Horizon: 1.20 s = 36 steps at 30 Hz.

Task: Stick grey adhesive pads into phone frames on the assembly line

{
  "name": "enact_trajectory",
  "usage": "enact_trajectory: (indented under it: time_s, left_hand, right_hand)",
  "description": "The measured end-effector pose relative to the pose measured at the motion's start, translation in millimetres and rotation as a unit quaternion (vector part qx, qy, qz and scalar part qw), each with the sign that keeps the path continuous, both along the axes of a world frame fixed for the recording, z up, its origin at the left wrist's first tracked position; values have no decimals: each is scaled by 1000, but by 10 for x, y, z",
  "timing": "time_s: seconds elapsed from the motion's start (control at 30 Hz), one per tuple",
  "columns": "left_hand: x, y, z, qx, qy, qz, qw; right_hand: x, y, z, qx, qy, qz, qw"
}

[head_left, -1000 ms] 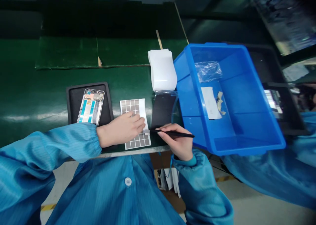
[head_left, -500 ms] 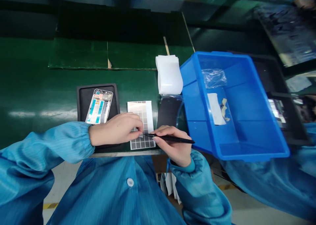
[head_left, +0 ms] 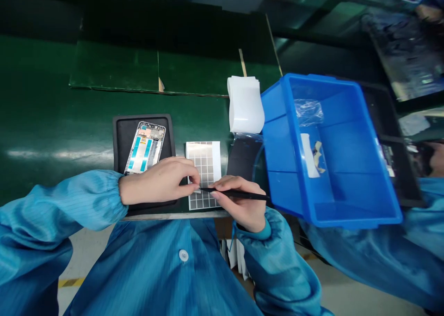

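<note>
My left hand (head_left: 163, 181) reaches over the front of a black tray, thumb and forefinger pinched on a small pale sticker at the left side of a sheet of grey square stickers (head_left: 206, 168). Black tweezers (head_left: 243, 194) are held in my right hand (head_left: 243, 200) like a pen, their tip at the left fingertips above the sheet. An opened phone (head_left: 145, 147) with blue strips lies slanted in the black tray (head_left: 120, 135); my left hand and wrist cover the tray's front and the phone's lower end.
Right of the sheet lie a dark flat piece in clear film (head_left: 244, 156) and folded white sheets (head_left: 245, 105). A large blue bin (head_left: 284, 145) holds clear plastic and paper scraps. Green boards (head_left: 194, 71) stand behind. Another person's sleeve (head_left: 367, 260) shows at right.
The view has shifted a little, so the bench things appear farther right. Both hands and the tweezers have moved slightly left relative to the sheet, uncovering more of its squares.
</note>
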<state>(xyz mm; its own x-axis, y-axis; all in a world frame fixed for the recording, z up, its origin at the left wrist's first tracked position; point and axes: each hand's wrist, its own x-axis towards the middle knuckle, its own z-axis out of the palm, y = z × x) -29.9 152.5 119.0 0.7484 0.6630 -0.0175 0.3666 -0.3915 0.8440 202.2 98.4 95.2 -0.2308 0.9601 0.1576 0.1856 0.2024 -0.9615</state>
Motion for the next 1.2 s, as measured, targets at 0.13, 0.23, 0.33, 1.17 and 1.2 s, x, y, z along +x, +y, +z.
enact_trajectory:
  time_s: [0.13, 0.23, 0.33, 1.17, 1.2]
  left_hand:
    - [-172, 54, 16, 19, -3, 31, 999]
    - [-469, 173, 19, 96, 22, 93, 991]
    - [-815, 364, -49, 216, 119, 193, 950]
    - [-1080, 561, -269, 317, 310, 154, 883]
    - [-1113, 536, -272, 312, 309, 157, 885]
  right_hand:
    - [-10, 13, -16, -9, -3, -18, 1000]
    - [-1, 34, -41, -19, -7, -28, 999]
    - [-26, 87, -78, -23, -17, -42, 999]
    - [-1115, 554, -97, -159, 5, 42, 986]
    - [-1117, 557, -97, -160, 0, 42, 986]
